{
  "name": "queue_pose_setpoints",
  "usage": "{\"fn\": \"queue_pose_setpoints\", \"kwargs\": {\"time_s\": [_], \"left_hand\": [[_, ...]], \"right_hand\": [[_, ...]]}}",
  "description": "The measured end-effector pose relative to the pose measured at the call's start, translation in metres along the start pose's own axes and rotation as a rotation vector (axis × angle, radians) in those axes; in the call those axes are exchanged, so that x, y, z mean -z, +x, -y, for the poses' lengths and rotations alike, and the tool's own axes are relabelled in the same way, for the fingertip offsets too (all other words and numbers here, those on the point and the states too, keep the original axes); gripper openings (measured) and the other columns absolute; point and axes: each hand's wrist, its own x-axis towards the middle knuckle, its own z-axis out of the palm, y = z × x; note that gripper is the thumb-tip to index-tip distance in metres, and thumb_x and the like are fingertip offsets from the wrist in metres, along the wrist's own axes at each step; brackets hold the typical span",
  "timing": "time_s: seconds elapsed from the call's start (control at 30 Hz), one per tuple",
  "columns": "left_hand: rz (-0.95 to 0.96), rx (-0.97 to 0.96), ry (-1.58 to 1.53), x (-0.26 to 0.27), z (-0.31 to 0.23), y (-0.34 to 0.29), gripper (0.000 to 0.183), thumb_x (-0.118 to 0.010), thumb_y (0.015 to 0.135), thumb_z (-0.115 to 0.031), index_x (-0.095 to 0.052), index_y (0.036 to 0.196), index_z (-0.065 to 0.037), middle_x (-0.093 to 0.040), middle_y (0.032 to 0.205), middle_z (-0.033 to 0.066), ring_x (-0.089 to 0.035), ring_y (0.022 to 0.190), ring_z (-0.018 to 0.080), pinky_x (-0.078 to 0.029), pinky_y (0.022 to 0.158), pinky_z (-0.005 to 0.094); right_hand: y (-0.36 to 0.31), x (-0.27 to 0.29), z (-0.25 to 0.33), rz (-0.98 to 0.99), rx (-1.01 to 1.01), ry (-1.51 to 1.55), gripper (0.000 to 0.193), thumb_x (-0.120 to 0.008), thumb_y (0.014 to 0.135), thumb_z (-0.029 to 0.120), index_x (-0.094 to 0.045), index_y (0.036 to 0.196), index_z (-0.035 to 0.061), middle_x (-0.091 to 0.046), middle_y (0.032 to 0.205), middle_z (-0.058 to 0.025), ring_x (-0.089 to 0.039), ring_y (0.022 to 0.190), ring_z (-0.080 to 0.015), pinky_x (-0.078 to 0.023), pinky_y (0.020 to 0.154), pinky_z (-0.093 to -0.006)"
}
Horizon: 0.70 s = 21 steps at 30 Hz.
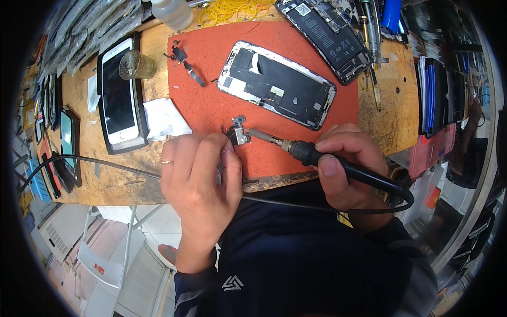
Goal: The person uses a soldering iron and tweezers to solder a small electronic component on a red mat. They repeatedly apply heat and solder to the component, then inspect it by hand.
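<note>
My right hand [348,166] is closed around the black handle of a soldering iron [303,151], whose metal tip points left. At that tip is a small silver phone part with a dark flex piece [240,134], near the front edge of the red mat [200,113]. The fingers of my left hand [200,169] are pinched at the part's left side and partly hide it. Whether the tip touches the part, I cannot tell. Beyond my hands lies a phone screen assembly [280,84], its dark back facing up. A thin dark flex cable [185,62] rests at the mat's upper left.
An opened phone body with a black battery [330,37] lies at the back right, beside several thin tools [372,47]. On the left sits a white phone [120,100] with a small jar [137,65] on it. The iron's cord [121,168] runs along the table's front edge.
</note>
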Motion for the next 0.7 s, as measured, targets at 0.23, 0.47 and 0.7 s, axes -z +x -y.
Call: {"fn": "queue_pose_setpoints", "kwargs": {"time_s": [0.23, 0.47, 0.7], "left_hand": [[0.017, 0.014, 0.004, 0.0009, -0.0012, 0.0003, 0.015, -0.074, 0.078, 0.0, -0.069, 0.093, -0.004, -0.063, 0.087, 0.0112, -0.059, 0.082, 0.0312, -0.046, 0.073, 0.0414], [0.008, 0.007, 0.01, 0.0003, -0.0016, 0.0006, 0.016, -0.073, 0.078, 0.0, -0.069, 0.093, -0.003, -0.063, 0.088, 0.0115, -0.059, 0.082, 0.0313, -0.046, 0.073, 0.0416], [-0.001, 0.025, -0.017, 0.0004, -0.0006, -0.0019, 0.015, -0.072, 0.08, 0.001, -0.069, 0.094, -0.003, -0.064, 0.087, 0.0117, -0.059, 0.08, 0.0319, -0.046, 0.073, 0.0418]], "right_hand": [[0.0006, -0.0011, 0.0013, -0.012, -0.003, 0.005, 0.019, -0.075, 0.091, 0.007, -0.067, 0.104, -0.0039, -0.069, 0.083, -0.0145, -0.066, 0.067, -0.018, -0.05, 0.056, -0.029], [0.0004, -0.0018, -0.0006, -0.019, 0.012, 0.004, 0.019, -0.075, 0.091, 0.007, -0.067, 0.104, -0.0038, -0.069, 0.083, -0.014, -0.065, 0.066, -0.0167, -0.048, 0.055, -0.0278], [-0.0005, -0.0011, -0.0005, -0.015, 0.014, -0.006, 0.019, -0.076, 0.091, 0.007, -0.067, 0.103, -0.004, -0.069, 0.084, -0.0141, -0.065, 0.066, -0.0168, -0.049, 0.055, -0.0276]]}}
